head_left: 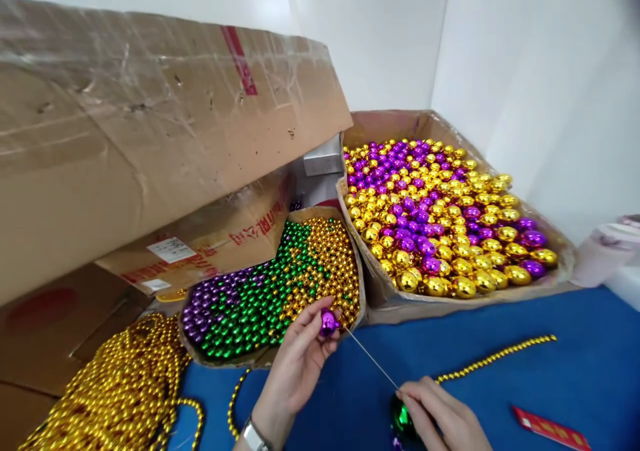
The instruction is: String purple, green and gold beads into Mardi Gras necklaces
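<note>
A shiny purple ball (329, 322) is held between the thumb and fingers of my left hand (303, 355), in front of the box of small beads. From the ball a thin pale string (373, 358) runs taut, down and right, to my right hand (443, 414), whose thumb and fingertips pinch it. A green ball (403, 419) hangs just under the right fingertips, with a bit of purple below it at the frame's bottom edge. A string of small gold beads (500, 354) lies on the blue cloth beyond my right hand.
An open box (385, 301) of gold and purple balls stands at the back right. Left of it, another box (235, 359) holds small purple, green and gold beads. Gold bead strands (120, 384) are heaped at lower left. A red packet (550, 427) lies on the blue cloth (575, 344).
</note>
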Demonstrator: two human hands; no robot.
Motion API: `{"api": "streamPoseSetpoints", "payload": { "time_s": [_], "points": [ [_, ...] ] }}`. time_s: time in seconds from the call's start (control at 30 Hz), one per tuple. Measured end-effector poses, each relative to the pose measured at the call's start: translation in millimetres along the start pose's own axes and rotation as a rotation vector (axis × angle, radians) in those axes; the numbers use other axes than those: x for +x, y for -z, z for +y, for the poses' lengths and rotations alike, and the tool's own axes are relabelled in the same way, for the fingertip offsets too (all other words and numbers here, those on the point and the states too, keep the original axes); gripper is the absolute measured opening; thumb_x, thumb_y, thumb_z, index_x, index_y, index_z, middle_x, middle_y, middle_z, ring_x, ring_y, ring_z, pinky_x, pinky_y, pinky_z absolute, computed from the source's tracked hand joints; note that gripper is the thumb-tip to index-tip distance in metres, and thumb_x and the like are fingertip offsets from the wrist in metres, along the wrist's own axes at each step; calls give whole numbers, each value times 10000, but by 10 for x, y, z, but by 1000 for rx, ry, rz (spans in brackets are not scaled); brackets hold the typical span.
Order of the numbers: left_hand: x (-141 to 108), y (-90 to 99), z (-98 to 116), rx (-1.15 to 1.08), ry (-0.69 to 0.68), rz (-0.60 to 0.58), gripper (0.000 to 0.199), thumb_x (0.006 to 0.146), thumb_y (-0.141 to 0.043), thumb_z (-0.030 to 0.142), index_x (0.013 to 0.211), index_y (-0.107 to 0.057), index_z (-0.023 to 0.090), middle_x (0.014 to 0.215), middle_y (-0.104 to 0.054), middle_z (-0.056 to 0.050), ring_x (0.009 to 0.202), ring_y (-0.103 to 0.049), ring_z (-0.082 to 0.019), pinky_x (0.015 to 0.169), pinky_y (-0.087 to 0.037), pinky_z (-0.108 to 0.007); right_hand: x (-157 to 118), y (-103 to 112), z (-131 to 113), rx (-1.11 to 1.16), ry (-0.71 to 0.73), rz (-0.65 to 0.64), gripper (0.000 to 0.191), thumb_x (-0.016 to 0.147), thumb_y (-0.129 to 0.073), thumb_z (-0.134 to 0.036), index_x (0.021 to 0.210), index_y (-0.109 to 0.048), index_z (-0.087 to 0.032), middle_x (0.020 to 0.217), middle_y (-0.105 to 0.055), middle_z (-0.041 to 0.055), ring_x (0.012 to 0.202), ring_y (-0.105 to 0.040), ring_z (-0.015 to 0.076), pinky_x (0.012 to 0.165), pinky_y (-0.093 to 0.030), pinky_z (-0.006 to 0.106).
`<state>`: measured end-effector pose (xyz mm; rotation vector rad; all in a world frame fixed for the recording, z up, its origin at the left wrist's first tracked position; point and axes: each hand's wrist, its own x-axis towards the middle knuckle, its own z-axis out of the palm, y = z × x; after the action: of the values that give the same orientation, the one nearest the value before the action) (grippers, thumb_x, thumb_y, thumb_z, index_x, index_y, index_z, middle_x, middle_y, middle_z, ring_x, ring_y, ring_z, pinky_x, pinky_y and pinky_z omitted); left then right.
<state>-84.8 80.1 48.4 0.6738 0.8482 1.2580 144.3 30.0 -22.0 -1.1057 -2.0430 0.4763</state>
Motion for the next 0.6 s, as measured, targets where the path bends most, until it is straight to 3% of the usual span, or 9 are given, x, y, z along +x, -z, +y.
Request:
{"api": "streamPoseSetpoints", "payload": {
  "time_s": [0.27, 0.5, 0.6],
  "points": [
    [-31, 93, -18, 38, -17, -17, 250, 817, -606, 289, 1044, -623, 184, 991, -633, -85, 754, -583, -140, 623, -438, -241, 14, -66, -37, -18, 10, -90, 165, 916, -440, -216, 956, -600, -218, 752, -657, 34, 665, -661, 143, 632, -527, 181],
    [-134, 56, -112, 453, -103, 31, 296, 702, -727, 264, 979, -641, 202, 951, -644, -61, 852, -567, -167, 684, -444, -234, 27, -140, 34, -74, 47, -106, 191, 920, -416, -201, 987, -594, -197, 792, -644, 62, 696, -650, 158, 658, -524, 217],
    [-173, 43, -185, 351, -72, 19, 286, 722, -711, 271, 988, -632, 204, 963, -638, -68, 880, -587, -187, 745, -467, -280, 38, -181, 22, 11, -2, -148, 201, 936, -385, -198, 954, -585, -205, 784, -636, 45, 711, -645, 144, 666, -517, 205]
  ]
}}
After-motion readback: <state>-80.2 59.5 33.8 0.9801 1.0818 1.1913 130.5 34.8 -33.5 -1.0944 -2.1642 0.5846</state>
